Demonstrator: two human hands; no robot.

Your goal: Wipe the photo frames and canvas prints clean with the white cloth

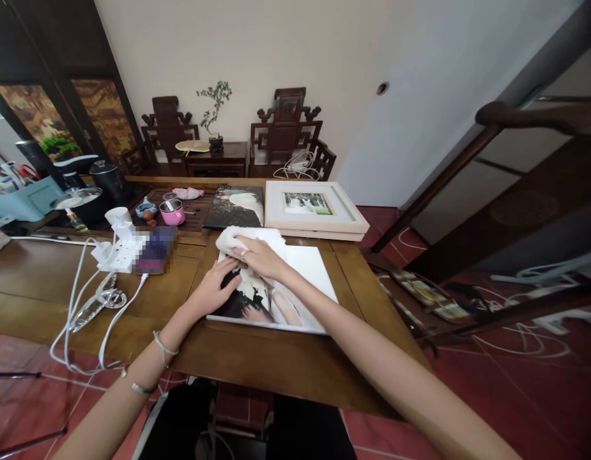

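A large photo print (312,271), white on the right with a dark picture area on the left, lies flat before me. My right hand (259,255), with a ring on one finger, presses a bunched white cloth (251,234) onto its upper left part. Beside it, my left hand (216,291) lies on the print's left edge with fingers stretched out and thumb apart. My right forearm crosses over the print and hides some of it.
Behind the print lie a dark photo panel (235,206) and a thick white picture frame (345,214). To the left are a power strip (125,249) with looping white cables, a hair clip (91,306), a pink cup (172,213) and a black kettle (108,181). The wooden table (295,364) ends near my lap.
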